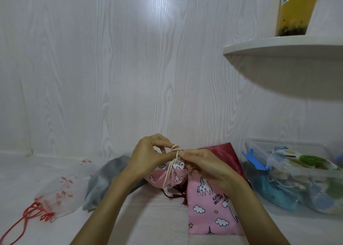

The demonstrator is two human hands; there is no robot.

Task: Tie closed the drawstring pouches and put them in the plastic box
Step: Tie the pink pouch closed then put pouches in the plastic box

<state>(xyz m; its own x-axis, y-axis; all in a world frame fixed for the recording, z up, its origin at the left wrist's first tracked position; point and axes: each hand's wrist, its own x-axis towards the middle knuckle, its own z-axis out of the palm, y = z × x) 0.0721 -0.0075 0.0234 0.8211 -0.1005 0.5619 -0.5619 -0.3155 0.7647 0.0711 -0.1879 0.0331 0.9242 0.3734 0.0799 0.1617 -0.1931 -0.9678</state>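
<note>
— Pouches were the whole job, and one was mid-knot just then. The left hand (148,154) had its thumb and fingers curled, pinching the cream cotton drawstring (176,153) where it looped above the gathered neck. The right hand (202,160) pinched the cord from the other side, fingertips nearly meeting the left's.

— Which pouch was it?

— The small pink fabric pouch printed with white unicorns and clouds (173,176), held up between both hands, bunched at the top, with cord tails hanging down its front.

— So the tying step, not the boxing step?

— I judged it so. The cord crossed itself at the neck, but I couldn't tell whether the knot had been drawn tight. The next move would call for pulling the ends apart to snug it, keeping the neck gathered so it didn't slip open.

— And around it?

— Just beneath lay a flat pink unicorn-print pouch (211,205), lettered "little unicorn", and a dark red satin pouch (225,153) behind it. To the left sat a grey cloth pouch (104,181), then a sheer white pouch with red marks and a red cord (55,194) trailing off, all on the pale wood-grain table (154,218).

— The box?

— The clear plastic box with blue clips (297,179) stood to the right, near the right forearm, already holding several pouches. Carrying the pink one over would be a short reach.
</note>
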